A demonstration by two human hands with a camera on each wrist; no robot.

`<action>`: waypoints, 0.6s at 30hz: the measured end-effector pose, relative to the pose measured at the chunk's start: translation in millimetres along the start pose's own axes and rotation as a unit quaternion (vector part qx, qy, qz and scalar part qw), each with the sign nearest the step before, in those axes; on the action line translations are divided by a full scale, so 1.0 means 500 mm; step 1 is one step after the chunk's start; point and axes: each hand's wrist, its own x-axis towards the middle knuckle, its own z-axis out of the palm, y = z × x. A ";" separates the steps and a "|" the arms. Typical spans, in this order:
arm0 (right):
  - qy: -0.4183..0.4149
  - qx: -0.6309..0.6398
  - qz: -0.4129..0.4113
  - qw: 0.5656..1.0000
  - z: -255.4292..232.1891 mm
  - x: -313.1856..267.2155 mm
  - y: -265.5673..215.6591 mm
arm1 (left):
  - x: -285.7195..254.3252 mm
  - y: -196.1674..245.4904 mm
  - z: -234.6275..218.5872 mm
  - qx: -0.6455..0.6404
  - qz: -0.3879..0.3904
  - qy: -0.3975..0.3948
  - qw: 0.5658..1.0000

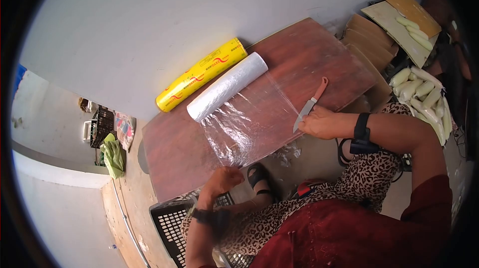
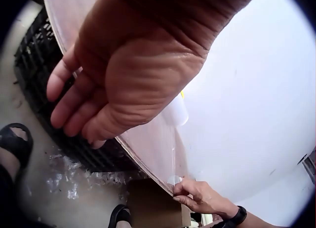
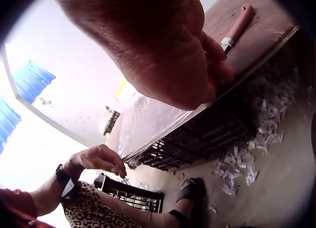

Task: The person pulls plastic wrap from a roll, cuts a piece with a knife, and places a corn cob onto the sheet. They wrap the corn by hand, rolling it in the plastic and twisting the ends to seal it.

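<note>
A white roll of cling film (image 1: pixel 228 87) lies on the brown tabletop, with a sheet of clear film (image 1: pixel 244 123) drawn out to the front edge. My left hand (image 1: pixel 223 180) is at the sheet's left corner, its fingers bent and the film gathered at the fingertips. At the right corner, my right hand (image 1: pixel 319 122) pinches the film edge between thumb and fingers, as the left wrist view also shows. Under and beside that hand lies a knife (image 1: pixel 324 86) with a pinkish handle, its blade (image 1: pixel 303 114) partly covered by the fingers.
A yellow printed roll (image 1: pixel 202 74) lies behind the white one, by the wall. Black crates (image 1: pixel 169 228) stand under the table (image 1: pixel 169 163). Film scraps (image 3: pixel 237 169) litter the floor. Pale long vegetables (image 1: pixel 424 93) are piled at the right beside cardboard (image 1: pixel 369 38).
</note>
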 end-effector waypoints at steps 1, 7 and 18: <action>0.004 -0.004 -0.002 1.000 -0.003 -0.005 -0.001 | -0.003 0.004 0.000 0.008 0.001 0.002 1.000; -0.068 0.134 0.078 0.986 -0.029 -0.015 0.000 | 0.002 0.011 -0.003 0.003 -0.057 -0.042 0.997; -0.066 0.137 0.067 0.986 -0.015 -0.055 0.001 | 0.049 0.084 0.001 -0.031 0.079 -0.013 0.996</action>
